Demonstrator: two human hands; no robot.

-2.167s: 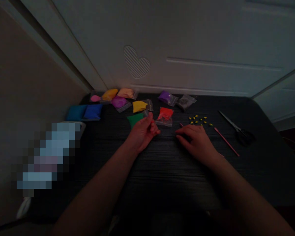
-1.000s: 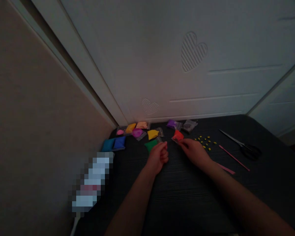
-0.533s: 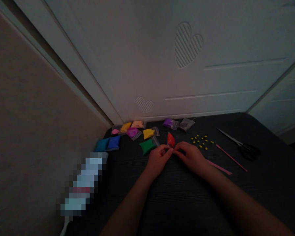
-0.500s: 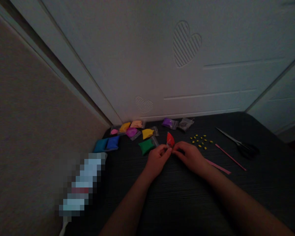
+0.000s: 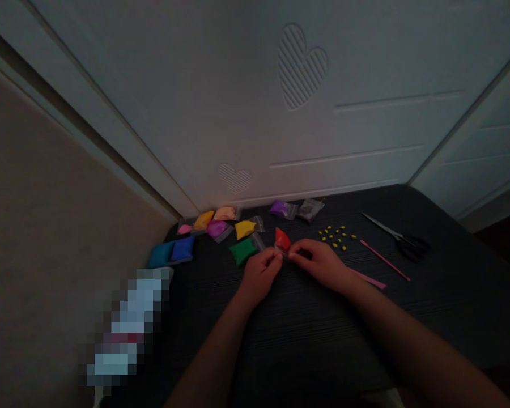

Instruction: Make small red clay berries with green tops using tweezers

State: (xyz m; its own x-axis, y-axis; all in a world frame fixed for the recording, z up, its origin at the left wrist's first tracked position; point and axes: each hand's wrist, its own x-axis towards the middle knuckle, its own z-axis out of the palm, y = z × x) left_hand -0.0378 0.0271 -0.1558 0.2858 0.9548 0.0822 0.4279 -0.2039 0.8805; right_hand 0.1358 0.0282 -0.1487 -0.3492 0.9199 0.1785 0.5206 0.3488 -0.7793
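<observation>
Both hands meet at a small clear zip bag of red modelling clay (image 5: 283, 240), near the middle of the dark table. My left hand (image 5: 261, 272) pinches the bag's near edge from the left. On the right side of that edge, the fingertips of my right hand (image 5: 317, 259) are closed on it too. The red clay sits at the far end of the bag, beyond my fingers. To the left lies a bag of green clay (image 5: 243, 251), close to my left hand. Several tiny yellow-green pieces (image 5: 338, 238) are scattered beyond my right hand.
Bags of yellow (image 5: 245, 229), purple (image 5: 278, 208), grey (image 5: 310, 209) and blue clay (image 5: 182, 249) lie toward the back and left. At right are scissors (image 5: 393, 233), a thin pink tool (image 5: 385, 259) and a flat pink tool (image 5: 369, 279). A white panelled surface (image 5: 255, 113) rises behind the table (image 5: 289, 328).
The view has shifted, so everything appears further left. Both hands stay at the near edge of the red clay bag, with only slight finger movement.
</observation>
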